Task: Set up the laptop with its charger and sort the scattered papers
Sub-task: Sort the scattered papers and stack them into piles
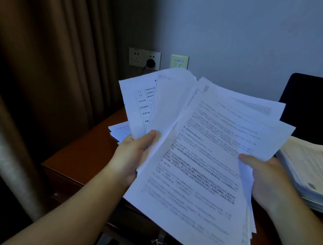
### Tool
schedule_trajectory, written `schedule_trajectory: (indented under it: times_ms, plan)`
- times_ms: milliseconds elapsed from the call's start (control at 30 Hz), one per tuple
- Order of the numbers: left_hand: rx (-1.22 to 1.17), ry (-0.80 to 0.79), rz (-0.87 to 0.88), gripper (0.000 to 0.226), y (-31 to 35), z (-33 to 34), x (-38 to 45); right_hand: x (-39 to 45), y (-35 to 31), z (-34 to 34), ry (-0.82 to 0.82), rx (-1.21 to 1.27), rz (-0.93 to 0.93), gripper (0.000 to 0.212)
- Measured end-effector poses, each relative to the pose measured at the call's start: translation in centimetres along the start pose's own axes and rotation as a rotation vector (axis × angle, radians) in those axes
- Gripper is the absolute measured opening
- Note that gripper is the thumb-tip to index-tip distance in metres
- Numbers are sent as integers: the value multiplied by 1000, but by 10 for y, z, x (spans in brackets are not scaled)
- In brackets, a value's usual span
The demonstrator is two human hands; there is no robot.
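Dim desk mostly hidden | hands pinching fanned papers; print blurred

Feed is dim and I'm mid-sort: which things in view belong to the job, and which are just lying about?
Part of the job:
- fanned sheets, held in left hand and right hand
- loose papers on the desk
- tall paper stack
- black plug in the wall socket, possibly the charger's

Just lying about:
- curtain
- dark chair back
- wall switch panel

Printed text on the papers is too blurred to read.
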State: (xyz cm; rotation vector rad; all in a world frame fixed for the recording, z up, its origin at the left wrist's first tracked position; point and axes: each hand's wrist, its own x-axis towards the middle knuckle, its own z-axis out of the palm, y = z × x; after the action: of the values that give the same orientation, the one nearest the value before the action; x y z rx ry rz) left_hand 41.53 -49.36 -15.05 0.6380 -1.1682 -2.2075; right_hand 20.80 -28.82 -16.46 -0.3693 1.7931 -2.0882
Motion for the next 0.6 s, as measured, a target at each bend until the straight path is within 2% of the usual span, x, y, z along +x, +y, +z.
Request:
schedule_trajectory:
  times_ms: [133,233,300,400,600]
  plan:
    - [-41,-13,2,21,0,1,-1,-2,-4,2,161,-38,-55,30]
    - [-24,-8,34,22,-1,2,0,-6,-9,2,243,48,-102,27]
    - [-6,-1,40,22,0,2,0,-6,-10,2,164,97,-98,30]
    - [52,20,18,19,1,0,-1,-3,-6,1,-5,93,30,33]
    - [38,-36,-19,25,4,0,-5,-3,-3,0,-75,78,81,32]
